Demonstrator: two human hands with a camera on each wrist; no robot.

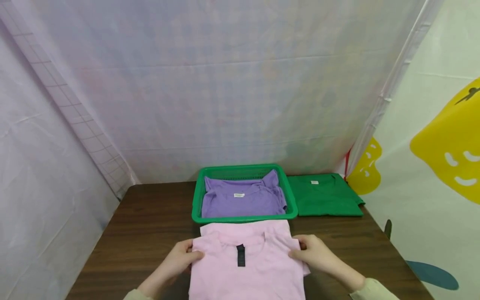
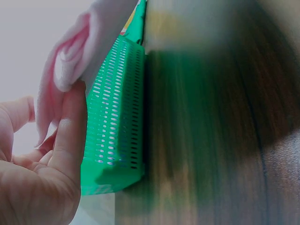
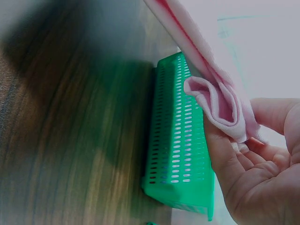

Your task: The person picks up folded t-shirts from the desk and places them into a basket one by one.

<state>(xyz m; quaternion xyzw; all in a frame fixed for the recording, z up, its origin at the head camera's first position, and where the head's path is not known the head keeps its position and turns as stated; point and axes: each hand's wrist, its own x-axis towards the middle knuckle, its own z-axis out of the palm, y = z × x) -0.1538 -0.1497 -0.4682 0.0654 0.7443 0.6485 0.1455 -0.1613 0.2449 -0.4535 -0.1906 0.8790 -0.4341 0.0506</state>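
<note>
A pink shirt [image 1: 221, 271] with a black neck label [image 1: 241, 255] is folded, its neckline toward the basket. My left hand [image 1: 183, 257] pinches its left shoulder edge, thumb on top and fingers beneath. On the opposite shoulder my right hand [image 1: 313, 254] has the same kind of grip. Folded layers of the pink cloth [image 2: 70, 70] show between thumb and fingers in the left wrist view. In the right wrist view the layered edge [image 3: 220, 105] curls over the fingers. The shirt is held up off the table, in front of the green basket [image 1: 196, 200].
In the basket lies a folded purple shirt [image 1: 243, 206] with a white label. A folded green shirt [image 1: 322, 198] rests on the table right of the basket. The brown wooden table [image 1: 150, 225] ends at white curtain walls [image 1: 232, 104] at the back and sides.
</note>
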